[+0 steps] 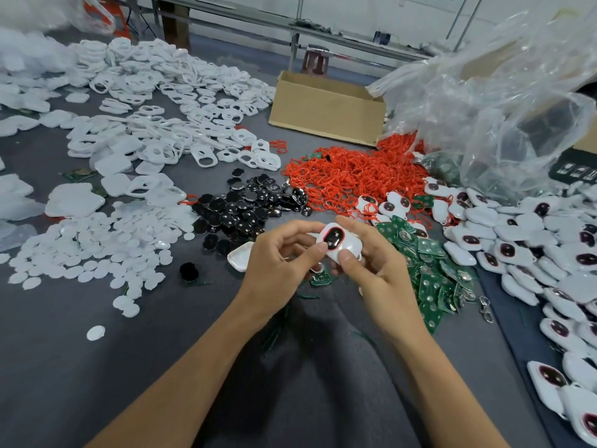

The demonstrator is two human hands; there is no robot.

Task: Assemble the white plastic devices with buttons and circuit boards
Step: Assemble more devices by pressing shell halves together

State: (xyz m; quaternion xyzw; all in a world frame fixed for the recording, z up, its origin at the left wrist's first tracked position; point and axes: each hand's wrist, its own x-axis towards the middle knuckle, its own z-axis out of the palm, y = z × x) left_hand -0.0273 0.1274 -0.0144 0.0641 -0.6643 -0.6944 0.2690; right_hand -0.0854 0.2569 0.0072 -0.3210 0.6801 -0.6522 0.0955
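Step in hand, by the look of it: closing or checking one unit. The left hand (281, 257) and right hand (374, 270) both grasp a single white device (350, 245), held up off the worktop (97, 367) between them. The fingers (321, 248) are curled round it, with both thumb tips pressing on its near edge. Its black button, ringed in red, faces up, just beyond the thumbs.

A loose circuit board (319, 279) lies directly beneath the fingers, and a white shell half (239, 257) sits just left of the left fingers. Whether this unit already carries a board cannot be told.

The next move probably calls for even thumb pressure to seat the halves, then release onto the finished devices (517, 247), well right of the right fingers.
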